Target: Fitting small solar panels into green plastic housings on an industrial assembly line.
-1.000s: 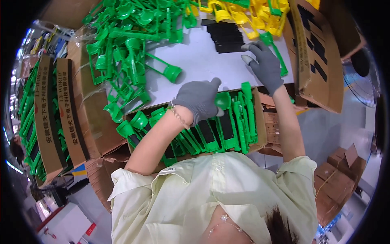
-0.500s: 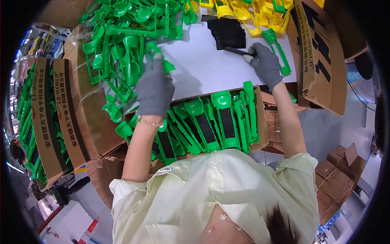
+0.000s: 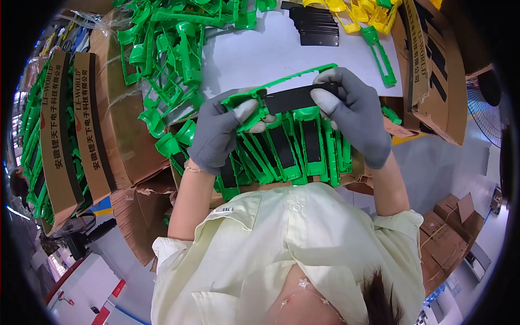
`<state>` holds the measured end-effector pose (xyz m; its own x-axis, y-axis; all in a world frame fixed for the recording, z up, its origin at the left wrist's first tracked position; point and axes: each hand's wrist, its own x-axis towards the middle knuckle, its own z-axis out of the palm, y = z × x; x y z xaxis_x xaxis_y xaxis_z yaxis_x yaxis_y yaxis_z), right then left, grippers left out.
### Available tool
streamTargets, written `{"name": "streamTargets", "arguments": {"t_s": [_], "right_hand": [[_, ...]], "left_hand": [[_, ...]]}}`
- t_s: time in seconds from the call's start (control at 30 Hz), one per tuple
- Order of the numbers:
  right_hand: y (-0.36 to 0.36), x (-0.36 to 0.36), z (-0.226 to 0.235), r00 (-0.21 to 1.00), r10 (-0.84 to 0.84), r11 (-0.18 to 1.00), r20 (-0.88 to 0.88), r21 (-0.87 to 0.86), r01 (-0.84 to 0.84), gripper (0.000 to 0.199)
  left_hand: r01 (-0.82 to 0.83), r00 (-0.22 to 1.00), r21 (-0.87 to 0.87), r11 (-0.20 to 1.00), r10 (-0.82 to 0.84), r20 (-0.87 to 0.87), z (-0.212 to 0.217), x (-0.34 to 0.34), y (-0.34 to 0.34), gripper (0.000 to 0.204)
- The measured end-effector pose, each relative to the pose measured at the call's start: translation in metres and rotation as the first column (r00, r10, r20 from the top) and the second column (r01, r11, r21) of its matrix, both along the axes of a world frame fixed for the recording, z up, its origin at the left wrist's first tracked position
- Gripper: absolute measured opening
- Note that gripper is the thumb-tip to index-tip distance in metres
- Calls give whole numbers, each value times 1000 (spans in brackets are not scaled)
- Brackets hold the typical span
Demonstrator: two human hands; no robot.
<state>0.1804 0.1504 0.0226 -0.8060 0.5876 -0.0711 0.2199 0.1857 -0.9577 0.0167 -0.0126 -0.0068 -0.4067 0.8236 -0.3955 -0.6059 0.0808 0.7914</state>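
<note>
Both my hands wear grey gloves with pale fingertips and meet in front of me. My left hand [image 3: 222, 122] is closed on the wide end of a green plastic frame [image 3: 244, 108], whose long thin side reaches toward the right hand. In my right hand [image 3: 352, 108] a flat black strip [image 3: 292, 100] is pinched between thumb and fingers. The strip lies along the frame, its left end at the frame's wide part; whether it is seated there I cannot tell. Just below the hands, a carton holds several green frames with black strips [image 3: 313, 142] standing on end.
Loose green frames [image 3: 179, 49] are heaped on the white tabletop [image 3: 233, 65] at the left. A stack of black strips [image 3: 317, 27] and yellow frames [image 3: 374, 16] lie at the back. Open cartons [image 3: 130, 124] flank the table; a fan [image 3: 483, 116] stands at the right.
My left hand has taken a green frame from the heap and brought it to the middle. My right hand has carried a black strip from the stack to the frame.
</note>
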Motion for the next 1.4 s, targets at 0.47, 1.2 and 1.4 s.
{"name": "streamTargets", "arguments": {"t_s": [0.47, 1.2, 1.4], "right_hand": [[-24, 7, 9, 999, -16, 874, 41, 485, -6, 19], [-30, 50, -26, 975, 121, 981, 188, 128, -147, 33], [-67, 83, -37, 891, -91, 995, 445, 84, 59, 27]], "left_hand": [[37, 999, -44, 998, -36, 5, 11, 16, -6, 30], [287, 935, -219, 933, -323, -149, 17, 25, -20, 19], [351, 904, -341, 872, -411, -122, 12, 41, -7, 14]]}}
